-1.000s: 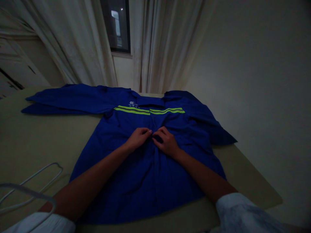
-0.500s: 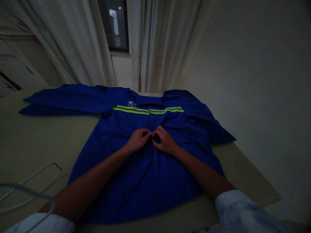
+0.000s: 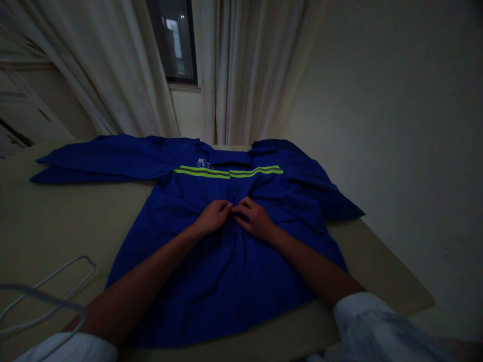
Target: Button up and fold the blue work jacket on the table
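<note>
A blue work jacket (image 3: 188, 286) lies spread front side up, its collar at the far end and a yellow-green striped band across the chest. Both sleeves reach out to the sides. At the middle of its front opening, my left hand (image 3: 214, 217) pinches the jacket's edge between thumb and fingers. Right beside it, fingertips almost touching, my right hand (image 3: 254, 218) has its thumb and fingers closed on the same front edge. Whatever small part sits between the fingertips is hidden.
The jacket rests on a beige table (image 3: 75, 221). A white cable (image 3: 49, 301) loops at the lower left, near my left forearm. Behind the table hang pale curtains (image 3: 256, 70) around a dark window (image 3: 175, 45). A plain wall (image 3: 396, 125) rises on the right.
The fingers of both hands have shifted slightly at the front edge, and the gap between my right thumb and fingers looks narrower. The jacket lies as before; the view has moved a little.
</note>
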